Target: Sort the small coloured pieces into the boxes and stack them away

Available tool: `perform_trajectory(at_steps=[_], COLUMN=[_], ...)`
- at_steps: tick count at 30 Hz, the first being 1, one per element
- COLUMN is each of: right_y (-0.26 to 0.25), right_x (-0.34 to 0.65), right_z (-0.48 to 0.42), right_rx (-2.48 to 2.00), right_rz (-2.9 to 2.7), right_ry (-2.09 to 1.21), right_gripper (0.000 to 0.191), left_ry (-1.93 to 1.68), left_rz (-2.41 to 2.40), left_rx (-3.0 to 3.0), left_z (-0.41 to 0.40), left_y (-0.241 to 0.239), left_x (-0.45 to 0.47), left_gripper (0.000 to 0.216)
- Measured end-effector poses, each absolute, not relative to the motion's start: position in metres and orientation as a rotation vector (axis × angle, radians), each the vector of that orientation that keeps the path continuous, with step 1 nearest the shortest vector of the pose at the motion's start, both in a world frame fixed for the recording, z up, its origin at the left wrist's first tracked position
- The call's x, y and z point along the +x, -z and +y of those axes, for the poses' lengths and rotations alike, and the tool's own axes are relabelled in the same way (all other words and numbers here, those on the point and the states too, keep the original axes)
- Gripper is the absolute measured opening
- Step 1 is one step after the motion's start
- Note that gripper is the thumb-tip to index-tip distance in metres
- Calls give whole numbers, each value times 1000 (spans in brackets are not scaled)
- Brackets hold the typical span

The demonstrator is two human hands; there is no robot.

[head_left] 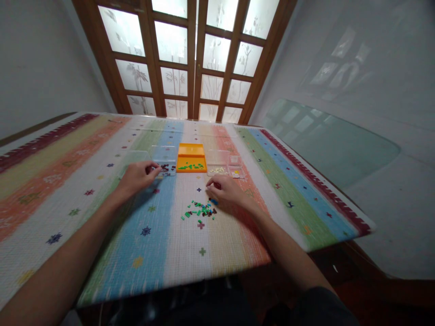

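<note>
My left hand (137, 176) reaches out to a clear tray of dark pieces (166, 168), fingers pinched together at its left rim; what they hold is too small to make out. My right hand (228, 192) rests curled on the striped mat (102, 217), just right of a loose pile of small green, blue and dark bricks (200, 210). A red piece shows under its fingers. An orange tray (191, 158) with green pieces sits between the two hands, farther back.
Clear trays (224, 164) with pale pieces stand right of the orange one, and another clear tray (134, 158) lies left. The table's front edge runs close to my body. Wood-framed frosted glass doors (190, 59) stand behind the table.
</note>
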State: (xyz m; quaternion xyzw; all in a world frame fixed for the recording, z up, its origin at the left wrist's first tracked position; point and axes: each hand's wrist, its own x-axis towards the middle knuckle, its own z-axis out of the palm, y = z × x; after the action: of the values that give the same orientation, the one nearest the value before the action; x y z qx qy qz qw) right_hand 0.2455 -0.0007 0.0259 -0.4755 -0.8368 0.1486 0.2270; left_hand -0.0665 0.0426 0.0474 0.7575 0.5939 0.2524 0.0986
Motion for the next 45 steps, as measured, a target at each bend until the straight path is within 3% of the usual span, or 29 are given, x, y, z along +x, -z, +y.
perform_trajectory(at_steps=[16,22,27,45], right_y=[-26,-28,-30,-25], right_x=[243,242,235,224], right_z=[-1,-5,-13,-18], right_rx=[-1347,-1261,-1129,-1097], right_rz=[-2288,-2359,-2449,-2583], right_ry=[-438,-510,-609,-556], right_gripper=[16,13,13,16], left_ry=[-664,-790,-564,-467], left_rz=[2039,1532,954,818], left_rx=[2315,2443,2553,2630], left_z=[52,38,11,-5], left_y=[-41,-42,-27,-9], left_x=[-80,-63,-25,-6], left_gripper=[34,33,24,27])
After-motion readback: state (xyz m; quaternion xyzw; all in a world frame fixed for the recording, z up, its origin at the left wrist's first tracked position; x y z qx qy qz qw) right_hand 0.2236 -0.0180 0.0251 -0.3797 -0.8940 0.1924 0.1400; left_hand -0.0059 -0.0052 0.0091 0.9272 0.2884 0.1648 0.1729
